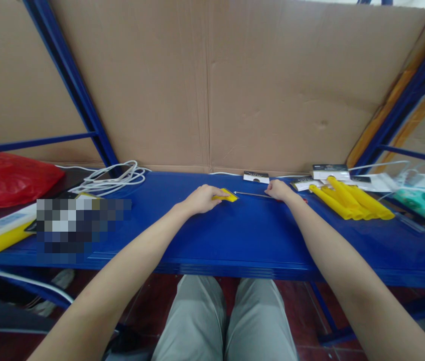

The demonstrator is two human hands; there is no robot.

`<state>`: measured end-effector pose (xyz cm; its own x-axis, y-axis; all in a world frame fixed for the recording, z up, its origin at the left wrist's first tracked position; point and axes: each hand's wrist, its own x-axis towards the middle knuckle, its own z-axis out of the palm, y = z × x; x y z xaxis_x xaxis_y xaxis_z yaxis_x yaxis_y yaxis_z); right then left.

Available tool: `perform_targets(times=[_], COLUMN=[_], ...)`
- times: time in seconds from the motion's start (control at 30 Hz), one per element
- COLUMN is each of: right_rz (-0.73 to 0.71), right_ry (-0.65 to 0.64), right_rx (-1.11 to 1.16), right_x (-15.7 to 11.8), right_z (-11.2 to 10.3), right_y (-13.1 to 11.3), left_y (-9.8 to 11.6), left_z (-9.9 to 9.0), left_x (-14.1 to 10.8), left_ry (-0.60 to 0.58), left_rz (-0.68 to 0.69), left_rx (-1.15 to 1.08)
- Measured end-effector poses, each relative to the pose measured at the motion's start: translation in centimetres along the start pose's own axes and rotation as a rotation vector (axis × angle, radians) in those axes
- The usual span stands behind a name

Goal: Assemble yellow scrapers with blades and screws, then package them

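Note:
My left hand (pixel 203 198) is closed on a small flat yellow piece (pixel 229 195), pinching it just above the blue table. My right hand (pixel 278 190) is closed around a screwdriver, its fingers curled. The thin metal shaft (pixel 252 194) points left, its tip close beside the yellow piece. A bit of red, apparently the handle's end (pixel 305 200), shows past my right wrist; the rest of the handle is hidden. Just behind my right fingers stands a small black-and-white box (pixel 256 177).
Several yellow tubes (pixel 353 200) lie at the right, with small boxes (pixel 330 172) behind them and a green pack (pixel 421 204) beyond. Coiled white cable (pixel 122 178) and a red bag (pixel 12 178) are at the left. Cardboard (pixel 212 90) walls the back of the table (pixel 227 240).

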<state>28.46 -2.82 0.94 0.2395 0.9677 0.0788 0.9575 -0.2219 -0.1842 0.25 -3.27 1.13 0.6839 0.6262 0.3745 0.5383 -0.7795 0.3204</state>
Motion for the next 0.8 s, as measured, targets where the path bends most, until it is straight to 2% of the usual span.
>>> perform_targets(times=[0.4,0.6,0.8], right_rz=[0.027,-0.003,-0.049], right_ry=[-0.034,-0.034,-0.046], right_rx=[0.002,-0.045,-0.074], right_x=[-0.44,-0.67,-0.39], right_z=[-0.49,-0.57,-0.2], right_y=[-0.67,-1.01,-0.89], left_y=[-0.23,-0.21,0.63], left_z=[-0.01,-0.08,-0.28], left_x=[-0.04,0.01,0.01], left_ry=[-0.012,-0.025,0.007], left_rz=[0.036,0.042,0.0], left_rx=[0.049,0.044,-0.055])
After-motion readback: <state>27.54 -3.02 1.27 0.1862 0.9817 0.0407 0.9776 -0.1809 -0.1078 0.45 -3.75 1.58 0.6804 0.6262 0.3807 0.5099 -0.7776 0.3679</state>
